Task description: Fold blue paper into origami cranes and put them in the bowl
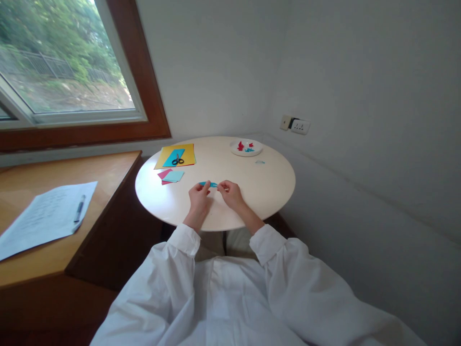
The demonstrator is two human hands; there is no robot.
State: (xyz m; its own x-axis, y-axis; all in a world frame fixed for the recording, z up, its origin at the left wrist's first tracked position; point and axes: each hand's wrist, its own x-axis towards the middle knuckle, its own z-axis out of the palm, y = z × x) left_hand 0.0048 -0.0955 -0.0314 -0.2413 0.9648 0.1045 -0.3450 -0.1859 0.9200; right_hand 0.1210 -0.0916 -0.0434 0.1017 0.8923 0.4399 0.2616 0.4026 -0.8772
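Both my hands rest on a round white table (pixel 259 192) and pinch a small folded piece of blue paper (pixel 209 184) between them. My left hand (pixel 199 196) grips its left end with closed fingers. My right hand (pixel 230 193) pinches its right end. The paper lies low, just above the tabletop. White sleeves cover both my arms.
Yellow and blue sheets with black scissors (pixel 177 160) lie at the table's far left, pink and light-blue squares (pixel 172 176) in front of them. A white plate (pixel 246 147) with red and blue paper shapes stands at the back. A wooden desk (pixel 43 192) with paper and pen (pixel 79 208) is left.
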